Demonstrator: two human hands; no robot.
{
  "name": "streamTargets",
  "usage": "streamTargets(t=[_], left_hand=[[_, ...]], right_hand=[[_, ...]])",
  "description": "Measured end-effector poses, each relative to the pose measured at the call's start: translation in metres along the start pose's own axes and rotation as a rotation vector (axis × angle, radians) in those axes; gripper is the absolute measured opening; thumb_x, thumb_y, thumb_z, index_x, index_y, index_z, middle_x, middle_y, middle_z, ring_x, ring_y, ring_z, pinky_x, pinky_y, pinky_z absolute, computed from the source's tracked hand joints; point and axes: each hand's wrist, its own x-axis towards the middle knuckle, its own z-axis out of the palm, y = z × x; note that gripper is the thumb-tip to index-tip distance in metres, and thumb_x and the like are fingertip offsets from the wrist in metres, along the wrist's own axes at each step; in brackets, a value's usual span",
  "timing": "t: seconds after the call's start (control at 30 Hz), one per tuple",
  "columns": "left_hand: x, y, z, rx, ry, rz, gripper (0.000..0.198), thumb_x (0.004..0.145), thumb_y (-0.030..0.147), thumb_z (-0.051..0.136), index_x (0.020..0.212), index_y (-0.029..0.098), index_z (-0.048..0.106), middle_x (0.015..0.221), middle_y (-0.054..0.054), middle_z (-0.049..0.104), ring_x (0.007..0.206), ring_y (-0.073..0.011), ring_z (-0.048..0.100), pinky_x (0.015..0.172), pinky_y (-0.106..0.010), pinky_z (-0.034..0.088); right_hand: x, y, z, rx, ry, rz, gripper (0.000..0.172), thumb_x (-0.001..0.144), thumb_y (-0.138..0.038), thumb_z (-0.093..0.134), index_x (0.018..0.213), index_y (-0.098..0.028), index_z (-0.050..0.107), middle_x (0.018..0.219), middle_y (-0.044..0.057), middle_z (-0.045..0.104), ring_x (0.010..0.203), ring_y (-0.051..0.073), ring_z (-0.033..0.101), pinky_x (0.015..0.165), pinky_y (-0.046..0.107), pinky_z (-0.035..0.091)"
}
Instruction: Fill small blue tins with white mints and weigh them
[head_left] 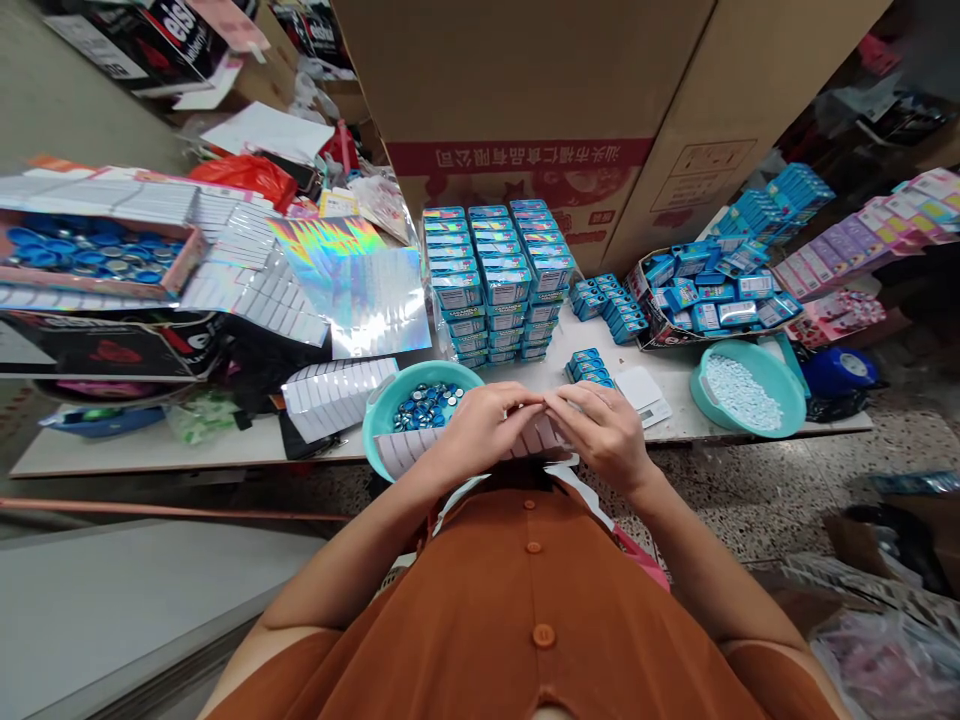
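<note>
A white scored paper strip (536,436) is pinched between both hands, just off the near edge of the counter (660,390) and partly over the teal bowl (382,425). The fingers of the left hand (480,425) and the right hand (604,435) are clenched on it, their tips nearly touching. The bowl holds blue-and-silver round pieces (426,408). Beyond the bowl stand stacked blue boxes (501,285); left of it lie white label sheets (337,398) and a holographic sheet (349,290); well right of it sits a teal basin of white tablets (739,392).
</note>
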Motion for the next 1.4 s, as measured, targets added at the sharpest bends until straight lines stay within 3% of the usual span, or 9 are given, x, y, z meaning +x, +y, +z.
streamTargets(t=[0.6,0.77,0.87,1.0,1.4], left_hand=[[0.002,-0.005,0.003,-0.071,-0.011,-0.127,0.025,0.086,0.024,0.049,0.097,0.022,0.071,0.098,-0.003,0.073,0.089,-0.0181,0.066,0.080,-0.028,0.050],[0.002,-0.001,0.000,-0.038,0.005,-0.117,0.024,0.087,0.026,0.050,0.096,0.022,0.071,0.097,-0.002,0.072,0.089,-0.0179,0.066,0.079,-0.028,0.050],[0.002,0.002,-0.002,-0.022,-0.015,-0.082,0.024,0.088,0.026,0.049,0.097,0.021,0.071,0.097,-0.003,0.072,0.088,-0.0177,0.066,0.078,-0.027,0.049],[0.003,0.003,-0.002,-0.010,-0.030,-0.085,0.025,0.088,0.026,0.049,0.097,0.021,0.071,0.095,-0.004,0.073,0.086,-0.0182,0.066,0.077,-0.028,0.049],[0.004,0.000,-0.002,-0.054,-0.048,-0.181,0.026,0.087,0.027,0.048,0.096,0.023,0.072,0.098,-0.001,0.073,0.088,-0.0179,0.067,0.079,-0.027,0.049]], right_hand=[[-0.010,0.001,0.008,0.052,0.061,0.000,0.020,0.088,-0.020,0.052,0.103,-0.023,0.066,0.113,0.007,0.067,0.105,0.020,0.062,0.093,0.039,0.052],[-0.005,0.004,0.006,0.057,0.106,0.021,0.030,0.087,-0.021,0.054,0.116,-0.021,0.060,0.111,0.008,0.067,0.104,0.020,0.061,0.094,0.039,0.050],[0.001,0.006,0.002,0.024,0.039,-0.005,0.038,0.086,-0.023,0.055,0.124,-0.021,0.056,0.116,0.008,0.064,0.109,0.021,0.057,0.096,0.040,0.048],[0.003,0.006,0.000,-0.023,-0.015,-0.031,0.035,0.087,-0.023,0.054,0.122,-0.025,0.059,0.117,0.006,0.064,0.110,0.022,0.055,0.095,0.040,0.047],[-0.003,0.007,0.008,-0.054,0.045,-0.114,0.032,0.087,-0.022,0.053,0.118,-0.018,0.061,0.117,0.009,0.065,0.108,0.021,0.059,0.092,0.038,0.051]])
